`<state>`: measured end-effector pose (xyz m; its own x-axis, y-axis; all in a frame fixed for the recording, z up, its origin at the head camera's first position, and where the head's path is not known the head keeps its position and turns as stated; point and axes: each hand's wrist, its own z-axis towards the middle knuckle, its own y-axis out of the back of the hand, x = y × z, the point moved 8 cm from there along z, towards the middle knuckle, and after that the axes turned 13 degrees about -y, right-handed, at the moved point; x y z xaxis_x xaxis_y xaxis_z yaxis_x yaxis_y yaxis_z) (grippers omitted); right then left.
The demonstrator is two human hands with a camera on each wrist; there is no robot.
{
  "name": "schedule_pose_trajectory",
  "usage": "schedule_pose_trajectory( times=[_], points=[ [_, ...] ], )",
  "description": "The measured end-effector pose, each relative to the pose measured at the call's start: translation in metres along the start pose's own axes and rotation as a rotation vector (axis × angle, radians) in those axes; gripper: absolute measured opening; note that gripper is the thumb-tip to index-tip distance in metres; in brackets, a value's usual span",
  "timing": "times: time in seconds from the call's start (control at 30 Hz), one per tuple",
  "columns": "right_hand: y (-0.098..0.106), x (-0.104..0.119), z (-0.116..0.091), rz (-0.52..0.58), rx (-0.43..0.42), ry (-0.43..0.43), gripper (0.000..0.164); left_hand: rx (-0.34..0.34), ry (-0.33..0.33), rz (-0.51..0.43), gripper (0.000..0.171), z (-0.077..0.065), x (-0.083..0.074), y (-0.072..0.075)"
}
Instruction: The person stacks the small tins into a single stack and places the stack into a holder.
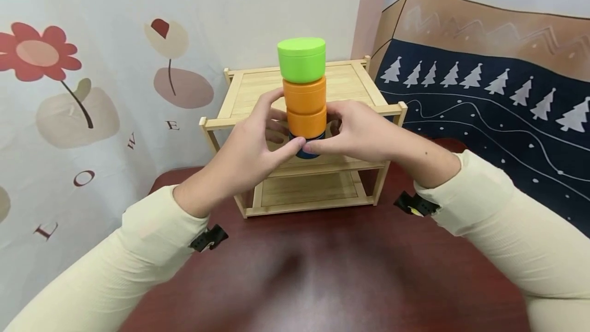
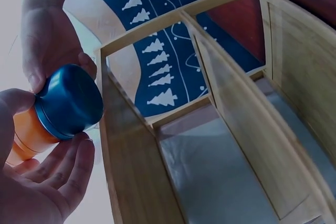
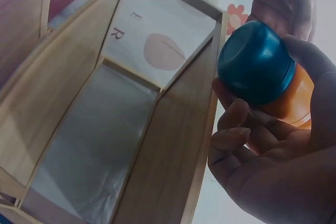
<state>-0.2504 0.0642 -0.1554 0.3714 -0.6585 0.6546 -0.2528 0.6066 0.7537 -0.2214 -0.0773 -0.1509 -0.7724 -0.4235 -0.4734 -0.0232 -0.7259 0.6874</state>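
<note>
Both hands hold up a stack of round plastic containers in front of a wooden rack [image 1: 295,170]. A bright green container [image 1: 302,61] tops it, above an orange section [image 1: 306,106] divided by grooves. At the bottom sits a dark blue container [image 2: 73,98], its base visible in both wrist views. My left hand [image 1: 251,142] grips the stack's left side, thumb across the near face and fingers behind. From the right, my right hand [image 1: 359,129] holds it, its thumb [image 1: 322,146] near the blue part and almost meeting the left thumb. The stack hides some fingertips.
The tiered light-wood rack stands on a dark red, glossy table [image 1: 313,265] below and behind the stack. A white curtain [image 1: 115,117] with flower prints hangs at left; a navy cloth [image 1: 488,101] with white trees hangs at right. Small black devices sit at both wrists.
</note>
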Motion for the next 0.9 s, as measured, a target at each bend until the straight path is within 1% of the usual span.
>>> schedule_pose_trajectory(
  times=[0.17, 0.33, 0.47, 0.57, 0.73, 0.9],
  points=[
    [0.008, 0.001, 0.007, 0.023, 0.000, 0.002, 0.048, 0.005, 0.025, -0.016, 0.078, 0.009, 0.004, 0.002],
    [0.013, 0.000, 0.012, 0.033, -0.010, -0.004, 0.049, 0.001, 0.024, -0.036, 0.078, 0.016, 0.005, 0.004],
    [0.015, 0.002, 0.013, 0.042, -0.012, 0.012, 0.048, 0.003, 0.019, -0.044, 0.077, 0.020, 0.006, 0.006],
    [0.017, 0.003, 0.015, 0.036, -0.017, 0.027, 0.046, 0.000, 0.017, -0.047, 0.076, 0.023, 0.005, 0.008],
    [0.022, 0.006, 0.017, -0.007, -0.041, 0.026, 0.046, -0.003, 0.015, -0.036, 0.076, 0.026, 0.005, 0.012],
    [0.025, 0.006, 0.022, -0.011, -0.034, 0.026, 0.047, -0.001, 0.017, -0.017, 0.075, 0.031, 0.006, 0.014]
  ],
)
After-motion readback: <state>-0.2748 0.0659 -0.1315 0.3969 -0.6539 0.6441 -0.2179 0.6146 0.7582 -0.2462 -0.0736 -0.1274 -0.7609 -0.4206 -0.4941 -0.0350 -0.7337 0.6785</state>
